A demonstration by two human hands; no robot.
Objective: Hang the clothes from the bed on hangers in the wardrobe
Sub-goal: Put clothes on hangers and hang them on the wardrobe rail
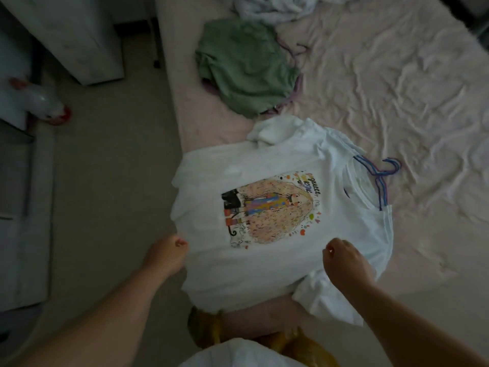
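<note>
A white cotton T-shirt with a bright printed picture of a long-haired figure (277,207) lies flat on the pink, wrinkled bed sheet (397,88), at the near corner of the bed. Thin blue and purple wire hangers (381,178) are already inside the shirt. Their hooks poke out of the neck hole, and it looks like more than one hanger is there. So this shirt is on a hanger but has not gone to the wardrobe yet.

The left hand (165,256) holds the bottom hem of the shirt at the bed's edge. Its fingers are curled round the cloth. The right hand (344,259) rests on the lower side of the shirt, near the sleeve. Its fingers are curled down, and it seems to pinch the cloth, but the room is dim and this is hard to see for sure. Both hands may be pulling the shirt straight.

More clothes wait on the bed. A crumpled green cloth top (246,67) lies farther up, with something purple (295,91) peeking out under it. A pale bluish-white heap of cloth (270,6) sits at the far edge. None of these has a hanger yet, so most of the job is left. The wardrobe cannot be made out for sure in this view.
</note>
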